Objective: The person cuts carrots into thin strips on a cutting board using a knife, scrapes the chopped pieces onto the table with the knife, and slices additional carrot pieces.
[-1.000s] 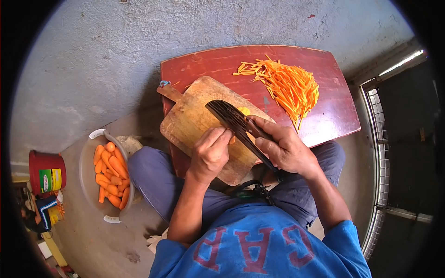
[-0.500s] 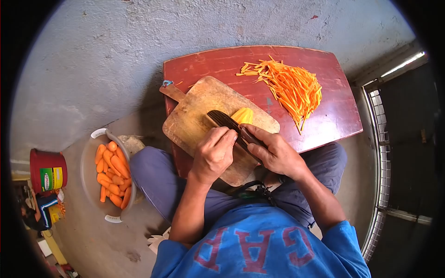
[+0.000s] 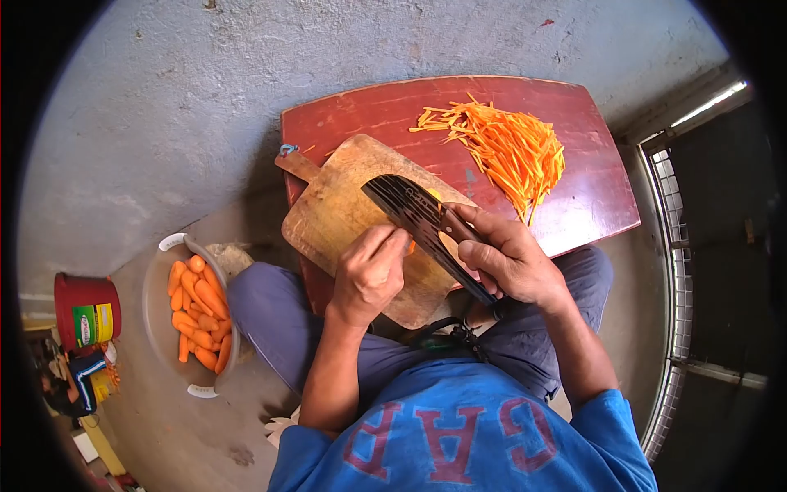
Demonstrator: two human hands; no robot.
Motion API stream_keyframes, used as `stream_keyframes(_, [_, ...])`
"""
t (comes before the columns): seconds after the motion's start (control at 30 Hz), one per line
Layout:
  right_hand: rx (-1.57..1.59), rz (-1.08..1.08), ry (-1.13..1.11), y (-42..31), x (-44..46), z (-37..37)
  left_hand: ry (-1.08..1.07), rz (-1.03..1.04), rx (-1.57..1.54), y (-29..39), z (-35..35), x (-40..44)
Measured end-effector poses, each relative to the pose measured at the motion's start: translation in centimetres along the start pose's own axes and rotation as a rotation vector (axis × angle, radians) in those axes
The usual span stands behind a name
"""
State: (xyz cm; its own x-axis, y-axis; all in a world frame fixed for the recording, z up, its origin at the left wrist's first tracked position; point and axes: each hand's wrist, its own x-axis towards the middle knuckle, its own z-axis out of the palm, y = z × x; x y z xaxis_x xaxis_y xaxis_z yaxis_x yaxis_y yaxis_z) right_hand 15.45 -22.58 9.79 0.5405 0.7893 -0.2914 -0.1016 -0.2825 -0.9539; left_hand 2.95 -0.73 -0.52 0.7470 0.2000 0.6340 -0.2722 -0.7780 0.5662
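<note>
My right hand (image 3: 512,256) grips the handle of a broad dark knife (image 3: 410,209), whose blade slants over the wooden cutting board (image 3: 328,209). Close to the near side of the blade, my left hand (image 3: 369,271) is closed, fingers pinched, with a bit of orange carrot (image 3: 411,247) showing at its fingertips. Most of that carrot is hidden by the fingers and blade. A little yellow-orange shows behind the blade, mostly covered. A heap of carrot strips (image 3: 516,156) lies on the red table (image 3: 590,197), to the right beyond the board.
A grey basin (image 3: 151,316) of whole carrots (image 3: 197,287) stands on the floor at the left, near my knee. Farther left are a red bucket (image 3: 65,303) and part of another person (image 3: 82,381). A wall rises behind the table; a metal-framed door is at the right.
Since half a second ago, the knife has risen and turned to show its broad face, covering most of the yellow-orange pieces. Over the full second, little differs in the hands' positions.
</note>
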Motion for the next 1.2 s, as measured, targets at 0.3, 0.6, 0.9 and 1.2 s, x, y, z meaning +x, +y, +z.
stream_keyframes(0.3, [-0.048,-0.04,0.035,-0.5,-0.4,0.5,-0.011,0.016,0.006,-0.2,-0.1,0.0])
stream_keyframes(0.6, [-0.154,-0.073,0.059,-0.6,-0.2,1.0,-0.004,0.019,0.009,-0.1,-0.2,-0.1])
stream_keyframes(0.9, [-0.317,-0.247,0.098,1.0,0.3,1.5,0.012,0.039,0.033,-0.4,0.1,-0.2])
stream_keyframes(1.2, [-0.331,-0.299,0.055,2.9,1.2,2.1,0.001,0.016,0.027,-0.1,-0.3,-0.2])
